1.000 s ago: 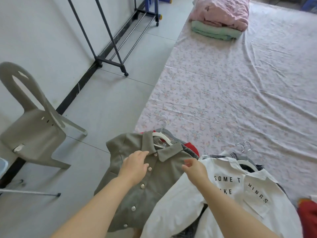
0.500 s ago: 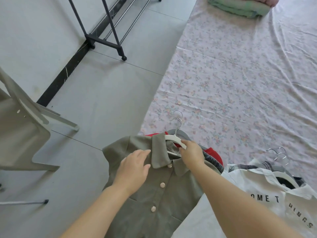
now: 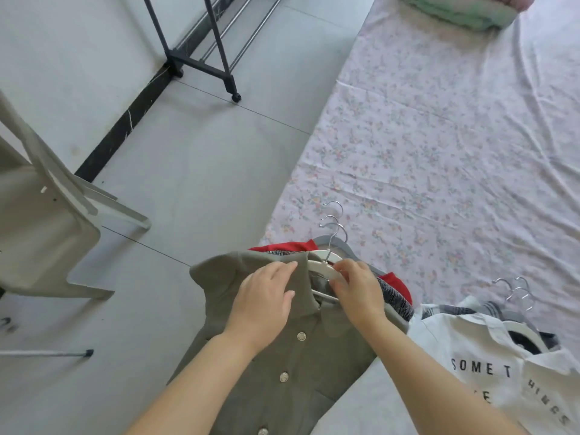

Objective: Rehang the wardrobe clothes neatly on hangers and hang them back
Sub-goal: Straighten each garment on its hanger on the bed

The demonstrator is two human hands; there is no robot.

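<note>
Left hand point(image 3: 266, 301) has slid up and right onto the collar since the last frame. Right hand point(image 3: 357, 291) is still on the white hanger point(image 3: 323, 268). View is otherwise about the same.

Bed point(image 3: 455, 136) with a floral sheet fills the right and far side. Grey tile floor point(image 3: 204, 183) is on the left. Beige plastic chair point(image 3: 47, 233) sits at the left edge, near the wall. Black clothes rack point(image 3: 201, 54) is far left; only its base and lower bars are in view.

Olive shirt point(image 3: 288, 365) is the task item. It lies near centre, straddling the bed's left edge, metal snap buttons down the front, on top of a stack and on the white hanger. White shirt point(image 3: 489, 372) with black lettering is near right, on its own stack. Metal hooks point(image 3: 514, 293) poke out at that stack's far end. Folded green blanket point(image 3: 455, 11) is far right on the bed. Red garment point(image 3: 298, 246) and a grey hanger point(image 3: 340, 243) peek out from under the olive shirt's collar.

Left fingers are extended, flat on the collar, holding nothing visible. Right fingers are curled, pinching the white hanger's shoulder just below its hook.
</note>
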